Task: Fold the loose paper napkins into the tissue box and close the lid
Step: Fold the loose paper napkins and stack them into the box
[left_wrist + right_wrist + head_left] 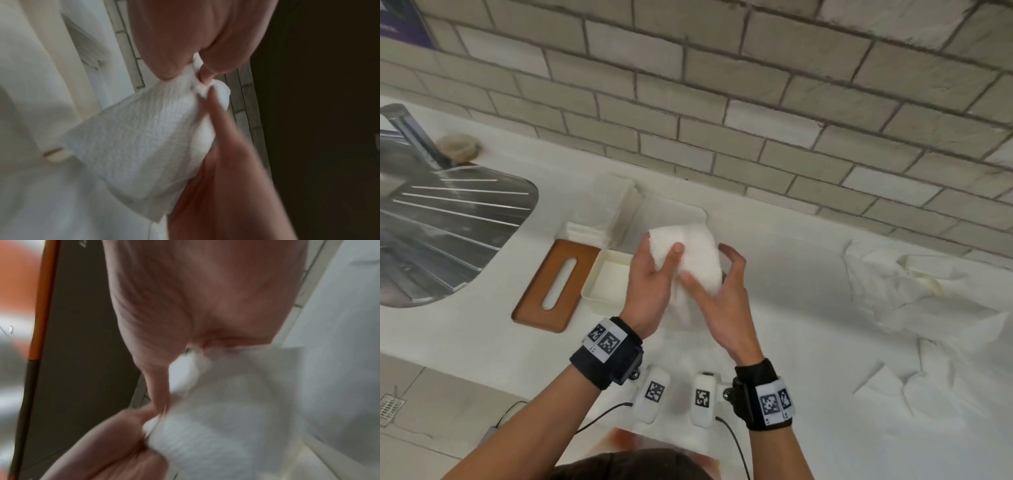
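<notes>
A white paper napkin [695,253] is held up over the counter between both hands. My left hand [654,270] grips its left edge, thumb on top. My right hand [719,291] holds its right side, thumb pressed on the front and fingers curled behind. The left wrist view shows the embossed napkin [144,142] pinched between thumb and fingers. In the right wrist view the napkin [216,426] is blurred. The cream tissue box [606,277] stands open just left of my hands. Its brown slotted lid [554,284] lies flat beside it.
A stack of folded napkins [602,212] sits behind the box near the brick wall. Several loose crumpled napkins [914,308] are spread over the counter at the right. A steel sink drainer [441,226] is at the left.
</notes>
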Available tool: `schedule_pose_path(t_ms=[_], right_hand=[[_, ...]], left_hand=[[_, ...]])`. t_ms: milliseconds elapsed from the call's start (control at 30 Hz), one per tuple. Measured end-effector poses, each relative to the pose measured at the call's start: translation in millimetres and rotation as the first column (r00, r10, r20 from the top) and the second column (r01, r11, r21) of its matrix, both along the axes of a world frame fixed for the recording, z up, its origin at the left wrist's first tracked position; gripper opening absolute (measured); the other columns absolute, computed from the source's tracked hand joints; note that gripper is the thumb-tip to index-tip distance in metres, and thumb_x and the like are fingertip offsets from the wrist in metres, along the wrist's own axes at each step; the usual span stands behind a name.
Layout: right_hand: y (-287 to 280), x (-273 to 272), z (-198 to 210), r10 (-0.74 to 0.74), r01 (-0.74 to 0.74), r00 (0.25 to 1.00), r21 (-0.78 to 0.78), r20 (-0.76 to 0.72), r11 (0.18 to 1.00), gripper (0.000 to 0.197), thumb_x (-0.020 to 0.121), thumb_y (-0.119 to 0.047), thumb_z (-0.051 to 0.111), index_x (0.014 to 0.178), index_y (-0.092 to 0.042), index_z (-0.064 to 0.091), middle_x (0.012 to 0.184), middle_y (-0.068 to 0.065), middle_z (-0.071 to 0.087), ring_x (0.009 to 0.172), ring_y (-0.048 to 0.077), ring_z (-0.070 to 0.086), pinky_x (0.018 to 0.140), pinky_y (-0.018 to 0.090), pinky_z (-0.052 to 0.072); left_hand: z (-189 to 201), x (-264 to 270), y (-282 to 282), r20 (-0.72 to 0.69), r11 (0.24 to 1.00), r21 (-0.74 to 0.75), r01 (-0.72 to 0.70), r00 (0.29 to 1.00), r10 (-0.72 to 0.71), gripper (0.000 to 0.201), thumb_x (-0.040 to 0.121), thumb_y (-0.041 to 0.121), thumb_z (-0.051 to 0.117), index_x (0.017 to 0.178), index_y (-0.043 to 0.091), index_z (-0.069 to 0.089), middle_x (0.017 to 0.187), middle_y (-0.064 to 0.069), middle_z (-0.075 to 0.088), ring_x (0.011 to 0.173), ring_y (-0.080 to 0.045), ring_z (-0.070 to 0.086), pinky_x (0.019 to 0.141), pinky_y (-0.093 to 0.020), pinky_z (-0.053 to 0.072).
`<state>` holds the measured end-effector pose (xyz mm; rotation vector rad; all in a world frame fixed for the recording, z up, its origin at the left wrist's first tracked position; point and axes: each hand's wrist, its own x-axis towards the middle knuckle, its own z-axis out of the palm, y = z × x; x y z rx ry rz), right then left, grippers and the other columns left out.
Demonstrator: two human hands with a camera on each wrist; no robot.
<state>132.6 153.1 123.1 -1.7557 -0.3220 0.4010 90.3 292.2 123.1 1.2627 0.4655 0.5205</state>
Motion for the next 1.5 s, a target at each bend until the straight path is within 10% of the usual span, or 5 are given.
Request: schedule_pose_path(t_ms=[267,633,867,1067,1500], right_hand=[[41.9,-2.3,-64.7,-0.25,0.247,0.968,-0.127,-0.009,0.961,0.055,0.09,-0.024,0.086,0.13,-0.031,0.05,0.092,0.001,0.078,0.078,0.011,0.072,0.075,0.032,0.057],[84.7,-2.2,-89.5,0.045,0.353,0.804,-0.537,0.593,0.766,0.048,0.09,-0.022,0.085,0.128,-0.02,0.057,0.117,0.005,0.059,0.106,0.028,0.057,0.087,0.042,0.054],[111.1,27.9,-88.9,0.589,-0.197,0.799,-0.876,0.117,0.44,0.037,0.097,-0.008,0.073,0.13,-0.015,0.058,0.136,0.014,0.048,0.12,0.037,0.057,0.086,0.044,0.053],[115.0,32.5,-91.1,0.655,-0.177,0.755,-0.96,0.01,0.219,0.033,0.11,-0.005,0.044,0.138,-0.005,0.061,0.136,0.021,0.053,0.123,0.042,0.062,0.095,0.045,0.054],[-110.5,-42.0,-59.7,-0.179,0.267,0.931,-0.261,0.317,0.928,0.006,0.101,-0.033,0.072,0.103,-0.034,0.066,0.101,-0.02,0.073,0.097,0.003,0.071,0.078,0.029,0.061]], left_hand=[[-46.9,-32.2,129.8,-0.227,0.868,0.493,-0.058,0.955,0.193,0.034,0.096,0.019,0.078,0.123,0.025,0.058,0.093,0.007,0.073,0.088,-0.015,0.072,0.076,-0.036,0.057],[-87.4,-26.8,156.6,-0.374,0.095,0.927,0.362,0.911,0.176,0.049,0.076,0.011,0.088,0.117,0.013,0.062,0.107,-0.012,0.061,0.094,-0.036,0.056,0.071,-0.047,0.051],[-90.3,17.4,165.0,-0.853,-0.248,0.52,0.817,0.513,-0.099,0.021,0.087,-0.002,0.07,0.098,0.015,0.065,0.128,-0.005,0.051,0.117,-0.027,0.055,0.094,-0.04,0.052],[-86.2,33.0,152.7,-0.847,-0.599,0.327,0.731,0.508,0.158,0.05,0.113,0.018,0.04,0.161,0.003,0.037,0.169,-0.02,0.028,0.153,-0.036,0.031,0.123,-0.043,0.028],[-29.3,2.7,-23.2,-0.367,0.448,0.715,0.536,0.834,-0.411,0.014,0.094,0.013,0.077,0.094,0.026,0.072,0.09,0.013,0.076,0.087,-0.003,0.074,0.077,-0.022,0.059]])
